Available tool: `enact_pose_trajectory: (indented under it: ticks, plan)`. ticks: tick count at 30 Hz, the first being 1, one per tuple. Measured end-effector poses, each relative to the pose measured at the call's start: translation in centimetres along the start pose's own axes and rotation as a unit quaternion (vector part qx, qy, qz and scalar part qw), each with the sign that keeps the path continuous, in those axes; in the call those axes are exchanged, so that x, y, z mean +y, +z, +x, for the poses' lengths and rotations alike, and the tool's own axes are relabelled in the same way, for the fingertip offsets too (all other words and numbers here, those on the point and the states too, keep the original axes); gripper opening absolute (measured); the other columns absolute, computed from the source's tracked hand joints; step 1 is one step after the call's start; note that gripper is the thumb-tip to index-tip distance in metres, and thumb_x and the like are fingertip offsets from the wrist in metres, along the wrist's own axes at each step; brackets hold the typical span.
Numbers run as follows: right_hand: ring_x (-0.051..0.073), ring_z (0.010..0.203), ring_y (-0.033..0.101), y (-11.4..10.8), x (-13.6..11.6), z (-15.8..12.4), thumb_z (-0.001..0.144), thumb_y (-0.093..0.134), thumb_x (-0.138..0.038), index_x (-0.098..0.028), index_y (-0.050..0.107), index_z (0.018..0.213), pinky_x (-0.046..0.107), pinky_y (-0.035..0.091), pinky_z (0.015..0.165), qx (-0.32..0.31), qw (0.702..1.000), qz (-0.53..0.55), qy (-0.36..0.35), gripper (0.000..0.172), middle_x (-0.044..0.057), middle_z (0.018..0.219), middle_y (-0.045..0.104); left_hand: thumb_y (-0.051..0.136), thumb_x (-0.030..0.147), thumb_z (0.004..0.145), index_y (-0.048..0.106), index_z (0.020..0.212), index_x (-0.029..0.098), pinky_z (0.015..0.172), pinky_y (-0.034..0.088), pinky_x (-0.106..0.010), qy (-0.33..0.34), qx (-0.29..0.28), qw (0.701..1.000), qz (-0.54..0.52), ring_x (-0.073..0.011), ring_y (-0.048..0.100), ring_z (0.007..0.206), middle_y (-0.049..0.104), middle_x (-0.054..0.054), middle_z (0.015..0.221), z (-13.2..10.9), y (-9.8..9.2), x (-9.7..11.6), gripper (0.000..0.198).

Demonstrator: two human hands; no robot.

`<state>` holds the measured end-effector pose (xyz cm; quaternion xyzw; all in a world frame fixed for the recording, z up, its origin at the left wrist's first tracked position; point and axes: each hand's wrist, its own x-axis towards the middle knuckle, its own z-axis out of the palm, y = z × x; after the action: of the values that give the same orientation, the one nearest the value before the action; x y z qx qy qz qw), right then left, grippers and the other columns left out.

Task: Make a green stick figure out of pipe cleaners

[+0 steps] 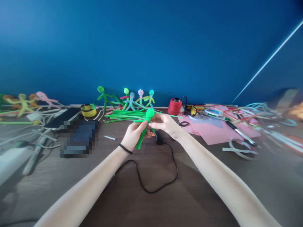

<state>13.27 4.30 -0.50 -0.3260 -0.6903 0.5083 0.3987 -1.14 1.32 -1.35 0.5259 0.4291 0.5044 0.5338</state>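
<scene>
Between my two hands is a bright green pipe-cleaner figure [150, 114] with a round wound head and stems hanging below it. My left hand [134, 131] pinches it under the head from the left, a black band round that wrist. From the right, the fingers of my right hand [163, 123] close on the same figure just below its head. Behind it lies a bundle of loose green pipe cleaners [125, 115] on the dark table. The fingertips partly hide the figure's body.
Several finished pipe-cleaner figures [131, 100] lean on the blue wall. A black cable [151, 191] loops across the table near my forearms. Left are a phone [62, 119], a blurred-out device [80, 138] and yellow tape [88, 111]. Right are red thread [174, 107], pink paper [213, 134] and a marker [240, 133].
</scene>
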Motion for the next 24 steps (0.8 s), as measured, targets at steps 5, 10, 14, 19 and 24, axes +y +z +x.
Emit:
enact_pose_trajectory:
  ticks: [5,10,14,19,24]
  plan:
    - [0.011,0.061,0.054,-0.02,0.12,0.05,0.066,0.059,-0.023,-0.014,0.054,0.077,0.023,0.041,0.055,-0.007,1.0,0.003,-0.009,0.015,0.0,0.067,0.059,0.058,0.039,0.067,0.056,0.056,0.012,0.047,0.044,-0.021,-0.005,-0.001,1.0,-0.021,-0.0097,0.052,0.042,0.058,-0.002,0.047,-0.04,0.06,0.0,0.03]
    - [0.01,0.057,0.054,0.01,-0.15,-0.12,0.068,0.056,-0.022,-0.015,0.053,0.075,0.022,0.04,0.051,-0.013,0.999,0.017,-0.024,0.01,-0.001,0.062,0.058,0.059,0.037,0.067,0.057,0.059,0.012,0.046,0.043,-0.021,-0.013,-0.021,0.998,-0.062,-0.0106,0.054,0.044,0.058,-0.002,0.047,-0.18,0.09,0.08,0.027]
    - [0.01,0.056,0.055,0.11,-0.42,-0.29,0.07,0.056,-0.021,-0.015,0.051,0.074,0.023,0.041,0.052,-0.029,0.998,0.047,-0.039,0.009,-0.002,0.061,0.058,0.058,0.037,0.069,0.057,0.06,0.011,0.046,0.043,-0.021,-0.017,-0.034,0.996,-0.079,-0.0105,0.053,0.044,0.059,-0.003,0.049,-0.3,0.07,0.2,0.027]
    - [0.011,0.054,0.056,0.2,-0.62,-0.41,0.071,0.056,-0.022,-0.015,0.051,0.076,0.025,0.042,0.052,-0.04,0.996,0.063,-0.051,0.01,-0.002,0.061,0.058,0.055,0.034,0.072,0.055,0.061,0.012,0.047,0.042,-0.022,-0.016,-0.053,0.993,-0.103,-0.0107,0.053,0.044,0.058,-0.003,0.05,-0.35,0.0,0.09,0.025]
    - [0.01,0.058,0.056,0.11,-0.69,-0.44,0.069,0.059,-0.022,-0.015,0.052,0.072,0.023,0.042,0.053,-0.016,0.997,0.039,-0.061,0.011,-0.002,0.064,0.058,0.054,0.033,0.073,0.053,0.062,0.013,0.047,0.042,-0.021,-0.015,-0.075,0.99,-0.12,-0.0107,0.053,0.044,0.056,-0.001,0.047,-0.29,-0.15,-0.16,0.023]
